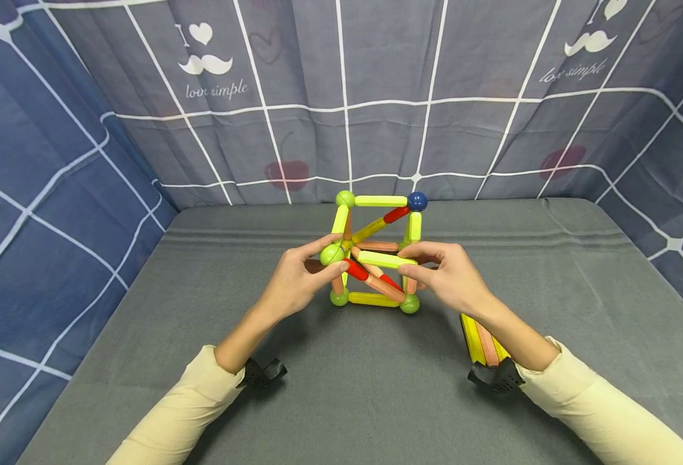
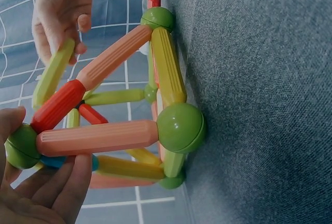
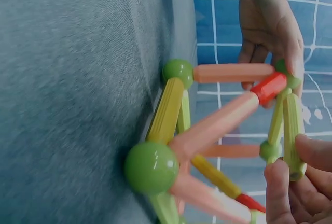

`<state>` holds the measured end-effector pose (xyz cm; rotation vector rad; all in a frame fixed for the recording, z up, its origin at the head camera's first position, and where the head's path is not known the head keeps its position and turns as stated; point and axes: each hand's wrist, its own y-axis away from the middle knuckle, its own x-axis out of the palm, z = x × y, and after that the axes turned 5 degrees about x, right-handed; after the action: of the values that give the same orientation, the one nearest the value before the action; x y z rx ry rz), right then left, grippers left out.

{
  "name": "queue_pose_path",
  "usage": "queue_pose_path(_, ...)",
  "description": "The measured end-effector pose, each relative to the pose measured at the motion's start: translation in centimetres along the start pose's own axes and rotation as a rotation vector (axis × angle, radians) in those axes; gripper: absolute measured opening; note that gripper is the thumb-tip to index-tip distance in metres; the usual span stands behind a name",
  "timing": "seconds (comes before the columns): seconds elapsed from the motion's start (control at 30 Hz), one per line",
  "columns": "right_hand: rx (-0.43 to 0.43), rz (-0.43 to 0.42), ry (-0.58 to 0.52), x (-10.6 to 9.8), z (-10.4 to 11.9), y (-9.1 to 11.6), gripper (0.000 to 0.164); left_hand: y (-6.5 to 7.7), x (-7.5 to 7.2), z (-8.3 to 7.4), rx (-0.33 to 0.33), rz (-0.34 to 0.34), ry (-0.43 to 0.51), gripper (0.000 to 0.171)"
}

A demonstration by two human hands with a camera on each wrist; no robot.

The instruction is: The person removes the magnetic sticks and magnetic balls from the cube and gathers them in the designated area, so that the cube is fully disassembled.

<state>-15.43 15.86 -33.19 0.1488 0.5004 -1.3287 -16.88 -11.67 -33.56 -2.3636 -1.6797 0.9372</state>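
A box-shaped frame of magnetic rods and balls stands on the cloth, with a yellow rod [image 1: 374, 299] along its lower front edge. My left hand [image 1: 295, 278] holds the green ball [image 1: 331, 255] at the frame's upper front left corner, fingers behind and thumb in front. Between thumb and fingers, my right hand [image 1: 452, 274] pinches a yellow-green rod [image 1: 376, 259], held roughly level across the upper front. A small gap shows between that rod's left end and the held ball. From this ball a red-and-orange diagonal [image 3: 223, 117] slopes to the lower right green ball [image 3: 151, 168].
Several loose yellow and orange rods [image 1: 483, 339] lie under the right forearm. A dark blue ball [image 1: 417, 201] tops the back right corner. Grey cloth [image 1: 341, 387] covers the table, and a checked curtain [image 1: 376, 142] hangs behind and at both sides.
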Motion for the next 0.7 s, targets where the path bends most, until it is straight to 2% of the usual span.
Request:
queue_pose_path(0.2,0.041,-0.033,-0.024,-2.1,-1.2,1.6,0.02,0.0,0.0,-0.1,-0.003,-0.014,0.0,0.046)
queue_pose_path(0.47,0.136,0.051,-0.073,-4.3,-2.6,3.4,0.034,0.0,0.0,-0.2,-0.009,-0.015,0.0,0.045)
queue_pose_path(0.57,0.127,0.084,-0.092,-4.7,-3.0,4.0,0.036,0.0,0.0,-0.2,-0.009,-0.013,0.001,0.045)
queue_pose_path(0.7,0.074,0.127,-0.122,-5.3,-3.4,4.8,0.037,-0.1,0.1,-0.3,-0.009,-0.012,0.002,0.046)
